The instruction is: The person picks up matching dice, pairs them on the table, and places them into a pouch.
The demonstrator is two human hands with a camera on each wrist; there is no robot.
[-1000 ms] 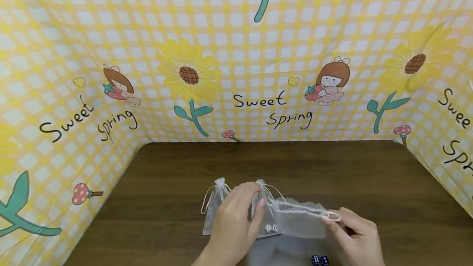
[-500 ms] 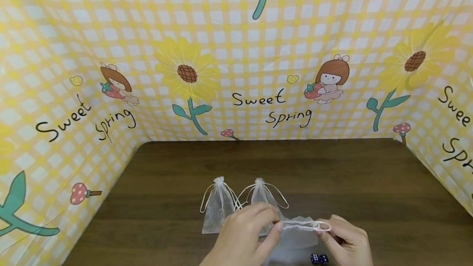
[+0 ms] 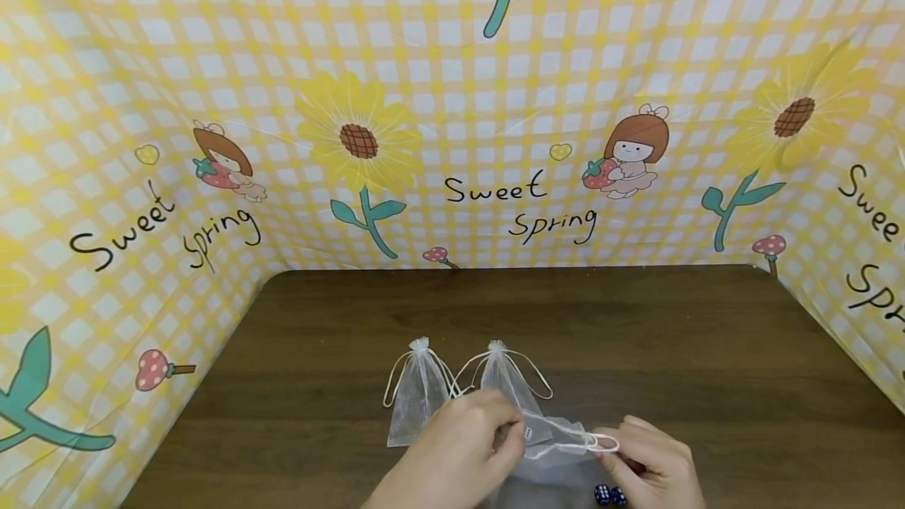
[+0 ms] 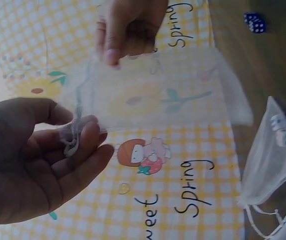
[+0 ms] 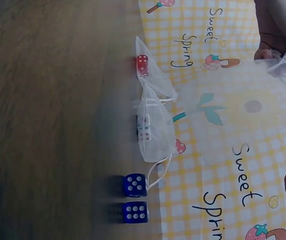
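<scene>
A sheer white drawstring pouch [image 3: 558, 470] is held between the two hands, its corded mouth spread apart. My left hand [image 3: 459, 446] grips the left side of the mouth; in the left wrist view the gathered cloth runs between the left hand's [image 4: 32, 165] thumb and fingers. At the other end, my right hand [image 3: 650, 462] pinches the pouch beside its cord loop. The pouch hangs flat and see-through in the left wrist view, with the right hand [image 4: 132, 30] at its far edge. Two blue dice [image 5: 135, 200] lie on the table below the pouch, close to the right hand.
Two tied pouches stand behind the hands: the left one [image 3: 417, 415] and the middle one [image 3: 498, 375]. Red dice [image 5: 142, 65] show in one, white dice [image 5: 144, 127] in the other. A yellow checked cloth [image 3: 452, 100] surrounds the dark wooden table [image 3: 339, 313].
The held pouch has come toward me and slightly left with my right hand. My left hand has moved down and nearer, uncovering the tied pouches. The pouch mouth is wider than half a second ago.
</scene>
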